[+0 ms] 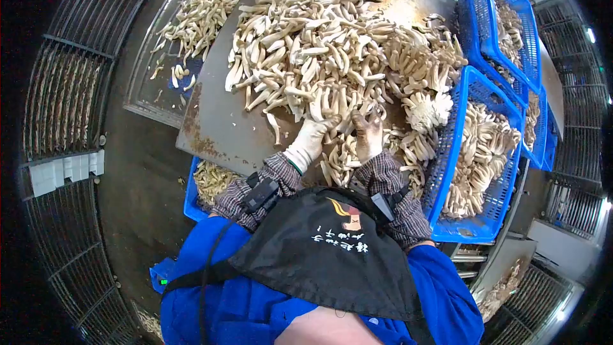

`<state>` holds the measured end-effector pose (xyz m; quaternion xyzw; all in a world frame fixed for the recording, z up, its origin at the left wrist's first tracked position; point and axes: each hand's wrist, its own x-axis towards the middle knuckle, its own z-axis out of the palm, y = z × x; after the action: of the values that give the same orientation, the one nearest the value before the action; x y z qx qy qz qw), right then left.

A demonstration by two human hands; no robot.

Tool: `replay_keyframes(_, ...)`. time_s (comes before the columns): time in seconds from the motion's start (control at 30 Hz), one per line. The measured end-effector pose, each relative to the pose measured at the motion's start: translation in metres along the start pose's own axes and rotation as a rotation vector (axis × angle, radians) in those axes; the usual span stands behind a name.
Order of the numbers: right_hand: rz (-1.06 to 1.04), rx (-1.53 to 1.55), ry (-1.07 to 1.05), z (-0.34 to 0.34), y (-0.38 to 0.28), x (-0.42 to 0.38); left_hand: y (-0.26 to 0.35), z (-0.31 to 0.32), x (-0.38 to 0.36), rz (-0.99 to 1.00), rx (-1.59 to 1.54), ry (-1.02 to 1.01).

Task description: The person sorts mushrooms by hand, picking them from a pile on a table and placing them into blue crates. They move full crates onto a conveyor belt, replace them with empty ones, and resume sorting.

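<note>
A large heap of pale, long-stemmed mushrooms (pixel 306 45) covers the metal table in front of me. My left hand (pixel 311 139), in a white glove with a dirty fingertip area, is closed on a mushroom at the near edge of the heap. Just to its right, my right hand (pixel 368 135), in a brown-stained glove, has its fingers curled round mushrooms too; their tips are partly hidden among the stems. Loose mushrooms (pixel 341 161) lie below and between the two hands. A joined mushroom cluster (pixel 428 112) sits right of my right hand.
A blue crate (pixel 469 233) of mushroom clusters stands at my right, with more blue crates (pixel 491 19) behind it. Another blue crate (pixel 190 201) is under the table's (pixel 220 129) left edge. A tray (pixel 153 107) of mushrooms stands at the left, near barred racks (pixel 67 105).
</note>
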<state>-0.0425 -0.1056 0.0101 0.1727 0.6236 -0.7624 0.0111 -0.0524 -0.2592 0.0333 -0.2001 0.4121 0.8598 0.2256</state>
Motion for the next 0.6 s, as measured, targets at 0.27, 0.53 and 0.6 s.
replay_keyframes(0.27, 0.245, -0.052, -0.335, 0.015, -0.045, -0.007, -0.017, -0.010, 0.008, 0.109, -0.040, -0.196)
replay_keyframes(0.53, 0.010, -0.312, -0.139, 0.018, -0.008, -0.021, -0.047, -0.046, 0.041, 0.119, 0.127, 0.001)
replay_keyframes(0.6, -0.271, -0.009, -0.179, 0.003, 0.019, -0.011, -0.030, -0.038, 0.026, 0.105, 0.239, 0.208)
